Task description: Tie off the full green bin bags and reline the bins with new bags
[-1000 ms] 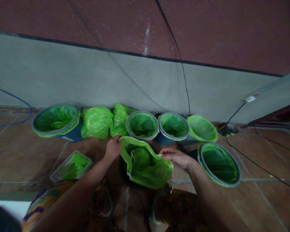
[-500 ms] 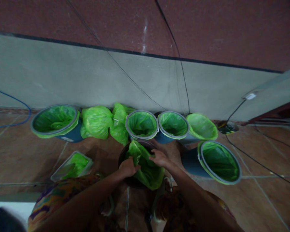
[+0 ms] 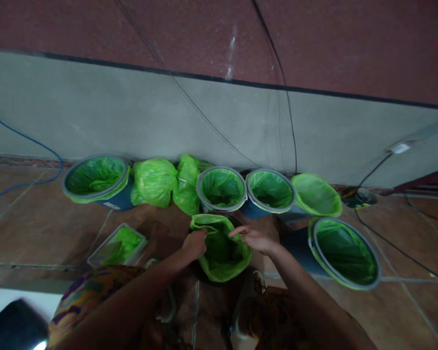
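Observation:
A green plastic bag (image 3: pixel 221 250) sits in a dark round bin (image 3: pixel 204 272) on the floor right in front of me, its mouth spread over the rim. My left hand (image 3: pixel 195 243) is closed on the bag's left edge. My right hand (image 3: pixel 253 238) hovers at the bag's right edge with fingers stretched out and nothing in them. Both forearms reach in from the bottom of the view.
Along the grey wall stand several blue bins lined with green bags (image 3: pixel 222 187), with two filled, tied green bags (image 3: pixel 153 182) between them. Another lined bin (image 3: pixel 345 253) leans at the right. A clear tray of green bags (image 3: pixel 118 245) lies at the left. Cables cross the tiled floor (image 3: pixel 397 253).
The bag, held up and open a second ago, was pushed down into the dark bin and its mouth spread over the rim. My right hand has let go and opened.

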The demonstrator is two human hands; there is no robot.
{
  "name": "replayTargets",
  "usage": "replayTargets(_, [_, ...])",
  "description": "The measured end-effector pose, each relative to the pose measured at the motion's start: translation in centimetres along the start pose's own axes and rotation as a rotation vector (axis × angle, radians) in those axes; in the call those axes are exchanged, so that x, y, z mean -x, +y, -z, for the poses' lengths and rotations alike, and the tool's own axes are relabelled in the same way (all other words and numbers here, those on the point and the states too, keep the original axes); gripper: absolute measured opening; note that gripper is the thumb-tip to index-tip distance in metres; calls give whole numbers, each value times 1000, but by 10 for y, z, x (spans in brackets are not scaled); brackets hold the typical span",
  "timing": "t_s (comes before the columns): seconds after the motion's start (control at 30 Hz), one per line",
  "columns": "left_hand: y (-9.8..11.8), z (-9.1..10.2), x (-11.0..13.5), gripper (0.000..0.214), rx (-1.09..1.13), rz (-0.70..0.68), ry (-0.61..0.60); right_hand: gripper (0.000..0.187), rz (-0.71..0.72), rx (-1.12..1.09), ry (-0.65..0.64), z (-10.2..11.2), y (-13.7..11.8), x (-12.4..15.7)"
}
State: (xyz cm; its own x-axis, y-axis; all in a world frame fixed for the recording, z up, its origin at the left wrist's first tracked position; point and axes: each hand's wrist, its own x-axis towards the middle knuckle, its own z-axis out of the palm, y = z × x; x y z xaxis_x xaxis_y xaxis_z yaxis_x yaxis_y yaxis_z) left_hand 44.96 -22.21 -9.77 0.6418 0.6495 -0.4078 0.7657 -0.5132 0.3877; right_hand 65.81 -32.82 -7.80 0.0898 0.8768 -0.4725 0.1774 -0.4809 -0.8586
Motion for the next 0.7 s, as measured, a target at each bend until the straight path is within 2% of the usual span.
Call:
replayTargets(0.07, [-5, 18, -8, 30, -42, 18, -3, 29, -34, 31, 64, 11, -3, 6])
replayTargets(0.13, [-13, 40, -15, 29, -66, 60, 28, 23, -63, 24, 75, 24, -8, 16])
replayTargets(0.23, [-26, 73, -18, 32, -88, 177, 161, 19, -116, -34, -45, 41, -13, 37])
replayTargets(0.33, [-34, 94, -14, 33, -97, 268, 252, 29, -231, -34, -161, 49, -10, 56])
replayTargets(0.43, [-36, 92, -10, 30, -126, 237, 187, 48, -371, 23, -150, 45, 2, 60])
replayTargets(0.5, [-36, 82, -9, 29, -156, 191, 123, 52, -422, 66, -44, 41, 9, 54])
replayTargets(0.6, [-36, 69, -9, 27, -173, 154, 72, 39, -382, 229, 184, 38, 13, 39])
replayTargets(0.7, [-33, 65, -7, 26, -184, 131, 44, 27, -310, 572, 390, 32, 10, 24])
